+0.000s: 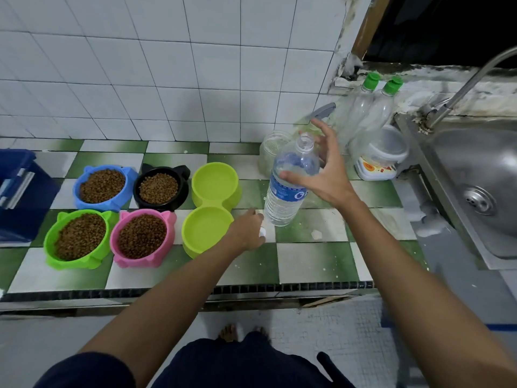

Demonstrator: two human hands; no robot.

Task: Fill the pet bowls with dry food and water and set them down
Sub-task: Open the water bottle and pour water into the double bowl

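Water bottle stands upright and uncapped on the tiled counter, right between your two hands. Your right hand is spread wide beside it, fingers straight and fanned past the neck, thumb lying across the bottle's shoulder; it grips nothing, and I cannot tell whether the thumb actually touches the plastic. Your left hand is low at the foot of the bottle, fingers curled down around a small white cap that sits at the counter surface. Just left of that hand is the lime double bowl, both wells free of kibble; whether they hold water cannot be told. Further left of it sit four single bowls filled with brown dry food: the black bowl and blue bowl in the back row, the pink bowl and green bowl in the front row. Far left past them is a dark blue bin. Behind your right hand stand a clear jar, two empty bottles with green caps and a lidded white tub. To the right of that hand lies the steel sink with its tap.
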